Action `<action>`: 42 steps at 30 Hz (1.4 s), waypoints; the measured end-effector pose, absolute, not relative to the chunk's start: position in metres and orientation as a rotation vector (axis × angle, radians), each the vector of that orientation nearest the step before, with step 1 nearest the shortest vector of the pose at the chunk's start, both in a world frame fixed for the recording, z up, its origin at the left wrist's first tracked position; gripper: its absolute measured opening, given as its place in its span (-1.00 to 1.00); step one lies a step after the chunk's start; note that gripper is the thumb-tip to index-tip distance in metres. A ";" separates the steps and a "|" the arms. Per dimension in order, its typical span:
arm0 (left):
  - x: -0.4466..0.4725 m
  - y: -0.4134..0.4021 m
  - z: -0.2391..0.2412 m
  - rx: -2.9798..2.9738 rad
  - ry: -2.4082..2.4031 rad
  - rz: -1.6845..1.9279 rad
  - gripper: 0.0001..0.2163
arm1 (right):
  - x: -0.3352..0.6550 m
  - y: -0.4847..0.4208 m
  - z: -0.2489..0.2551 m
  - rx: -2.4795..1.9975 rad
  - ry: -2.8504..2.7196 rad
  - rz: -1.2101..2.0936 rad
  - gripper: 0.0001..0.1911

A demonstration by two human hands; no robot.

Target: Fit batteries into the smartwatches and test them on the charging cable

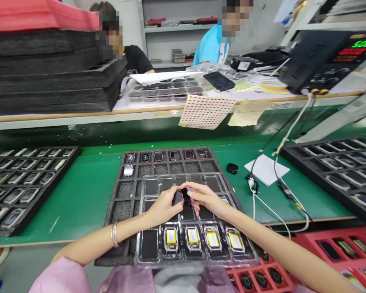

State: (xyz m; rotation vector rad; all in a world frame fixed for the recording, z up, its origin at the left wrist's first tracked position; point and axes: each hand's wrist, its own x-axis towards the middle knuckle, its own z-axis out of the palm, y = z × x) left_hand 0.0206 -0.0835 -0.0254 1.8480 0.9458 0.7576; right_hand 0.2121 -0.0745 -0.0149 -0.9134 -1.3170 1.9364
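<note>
My left hand (pixel 164 206), a bangle on its wrist, pinches a dark rounded smartwatch part (pixel 177 198). Held in my right hand (pixel 205 198) is a purple-rimmed smartwatch case (pixel 188 195), close against that part; whether they are joined I cannot tell. Both hands are over a clear plastic tray (pixel 149 260). In the tray's near row lie several open watch bodies (pixel 192 238) with yellow-and-silver batteries. Beneath it is a dark foam tray (pixel 117 221), its far row holding several small watches (pixel 158 156) and a silver one (pixel 128 170) at the left.
Foam trays of watch frames flank me at left (pixel 21 195) and right (pixel 338 179). Red trays (pixel 311 240) sit low at right. White cables (pixel 289 130) hang from a power supply (pixel 317 61). Stacked black foam (pixel 49 85) stands on the shelf. Two people are opposite.
</note>
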 end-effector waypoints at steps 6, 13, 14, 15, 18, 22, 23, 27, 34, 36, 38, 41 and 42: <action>-0.011 -0.060 -0.001 1.809 1.076 0.844 -0.55 | 0.203 -0.047 0.008 -0.814 -1.336 1.988 -0.47; -0.067 0.005 -0.020 2.191 1.419 0.815 -0.65 | 0.160 0.024 -0.004 -1.077 -1.881 1.412 -0.65; -0.071 0.011 -0.026 2.200 1.442 0.813 -0.66 | 0.153 0.032 -0.009 -1.101 -1.920 1.341 -0.67; -0.074 0.016 -0.031 2.218 1.465 0.805 -0.65 | 0.147 0.039 -0.013 -1.118 -1.947 1.276 -0.69; -0.080 0.023 -0.040 2.292 1.505 0.759 -0.63 | 0.132 0.051 -0.024 -1.170 -2.044 1.036 -0.77; -0.084 0.024 -0.039 2.417 1.494 0.679 -0.57 | 0.127 0.050 -0.030 -1.216 -2.186 0.842 -0.88; -0.085 0.024 -0.038 2.443 1.481 0.659 -0.57 | 0.128 0.048 -0.030 -1.231 -2.222 0.804 -0.88; -0.087 0.023 -0.034 2.522 1.381 0.599 -0.63 | 0.128 0.037 -0.025 -1.271 -2.387 0.607 -0.88; -0.091 0.017 -0.031 2.581 1.233 0.560 -0.69 | 0.131 0.014 -0.008 -1.298 -2.574 0.212 -0.76; -0.090 0.017 -0.029 2.602 1.190 0.521 -0.70 | 0.141 0.008 -0.003 -1.277 -2.596 0.165 -0.66; -0.087 0.018 -0.027 2.623 1.169 0.483 -0.71 | 0.155 0.002 0.003 -1.263 -2.607 0.135 -0.66; -0.080 0.019 -0.027 2.642 1.191 0.447 -0.72 | 0.183 -0.010 0.011 -1.288 -2.603 0.104 -0.71; -0.078 0.019 -0.027 2.644 1.208 0.442 -0.73 | 0.194 -0.014 0.014 -1.310 -2.588 0.094 -0.71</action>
